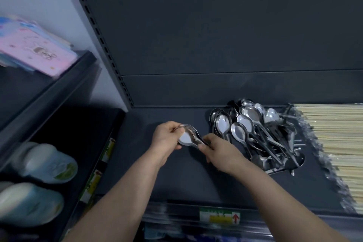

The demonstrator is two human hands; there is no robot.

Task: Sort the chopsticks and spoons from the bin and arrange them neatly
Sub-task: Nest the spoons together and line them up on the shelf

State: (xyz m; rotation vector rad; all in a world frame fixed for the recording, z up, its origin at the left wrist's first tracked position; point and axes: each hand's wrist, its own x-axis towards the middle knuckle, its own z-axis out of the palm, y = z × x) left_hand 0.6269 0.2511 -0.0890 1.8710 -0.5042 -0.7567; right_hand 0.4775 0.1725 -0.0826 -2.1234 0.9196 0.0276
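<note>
Item: nested spoons (189,137), axis left-to-right between hands | left hand (167,135) grips bowls, right hand (220,153) pinches handles | spoon pile (255,131) lies right, nearer right hand

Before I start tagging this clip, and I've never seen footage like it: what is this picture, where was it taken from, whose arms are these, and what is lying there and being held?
There is no machine here: a person works with two bare hands, and the single camera sits on their head, looking forward and down. So the arms reach in from the bottom. The left hand grips the bowl end of a few nested metal spoons, while the right hand pinches their handles. On the dark shelf to the right lies a loose heap of spoons, and beyond it a flat bed of pale chopsticks. The things on the shelves at the left are too blurred to name.
</note>
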